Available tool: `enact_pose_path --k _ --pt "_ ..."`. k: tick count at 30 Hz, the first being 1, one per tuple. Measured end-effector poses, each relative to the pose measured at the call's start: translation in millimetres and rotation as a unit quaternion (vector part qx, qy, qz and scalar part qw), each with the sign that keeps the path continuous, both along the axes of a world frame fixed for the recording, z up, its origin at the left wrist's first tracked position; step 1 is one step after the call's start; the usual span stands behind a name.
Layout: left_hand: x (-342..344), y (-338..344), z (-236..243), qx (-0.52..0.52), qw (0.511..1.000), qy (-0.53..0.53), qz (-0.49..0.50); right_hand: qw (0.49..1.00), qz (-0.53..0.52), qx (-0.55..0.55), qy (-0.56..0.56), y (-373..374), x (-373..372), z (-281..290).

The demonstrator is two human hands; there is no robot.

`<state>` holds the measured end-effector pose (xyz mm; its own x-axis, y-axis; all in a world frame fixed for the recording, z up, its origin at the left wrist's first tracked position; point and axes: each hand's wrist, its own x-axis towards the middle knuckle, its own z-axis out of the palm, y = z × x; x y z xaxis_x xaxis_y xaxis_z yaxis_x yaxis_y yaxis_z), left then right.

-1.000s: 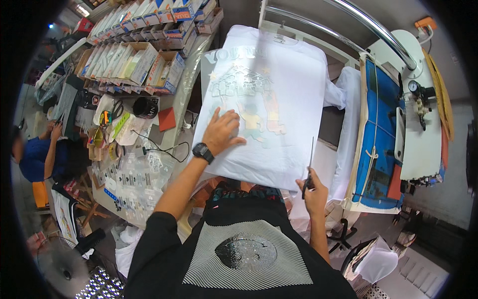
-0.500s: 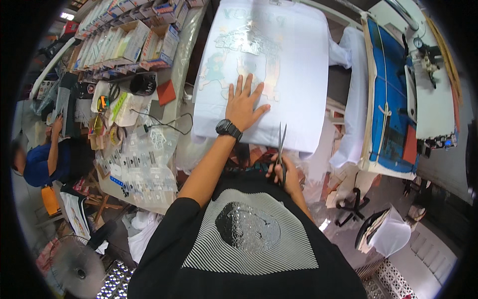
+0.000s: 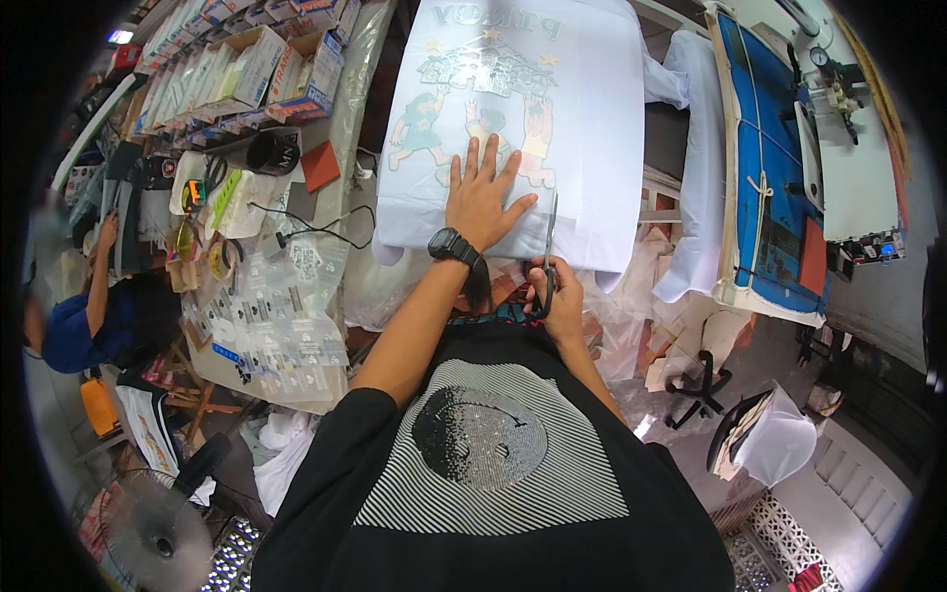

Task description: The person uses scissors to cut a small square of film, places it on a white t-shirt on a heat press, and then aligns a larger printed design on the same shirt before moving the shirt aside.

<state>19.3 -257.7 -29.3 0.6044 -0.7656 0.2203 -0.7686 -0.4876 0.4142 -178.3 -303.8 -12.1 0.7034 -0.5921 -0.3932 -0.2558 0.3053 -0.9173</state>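
Your left hand (image 3: 480, 200) lies flat, fingers spread, on the white printed shirt (image 3: 513, 118); just right, your right hand (image 3: 558, 301) has fingers pinching scissors (image 3: 547, 247).

Cluttered worktable (image 3: 296, 340), floor fan (image 3: 148, 533), grey floor (image 3: 868, 493)

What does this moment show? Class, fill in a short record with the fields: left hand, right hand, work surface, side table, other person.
left hand: the left hand, a black watch on its wrist, lies flat with fingers spread on the white shirt
right hand: the right hand holds scissors, blades pointing away at the shirt's near edge
work surface: the shirt, with a colourful cartoon print, is spread on a padded board
side table: cluttered table with cardboard boxes and clear packets
other person: a person in a blue top at far left
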Motion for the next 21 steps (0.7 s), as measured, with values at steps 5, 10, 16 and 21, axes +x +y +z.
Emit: enact_pose_path --k 5,10,16,21 --pt "1 1 0 0.006 1.0 0.001 0.004 0.999 -0.003 -0.038 -0.003 3 -1 -8" --pt "-1 1 5 0.002 1.0 -0.009 0.0 0.997 0.004 -0.068 0.027 4 -3 -5" --pt "-1 -2 7 0.019 1.0 -0.022 0.004 0.995 -0.003 -0.096 0.035 3 3 5" --pt "0 2 1 0.026 0.999 -0.017 0.021 0.997 0.007 -0.078 0.026 -8 18 7"
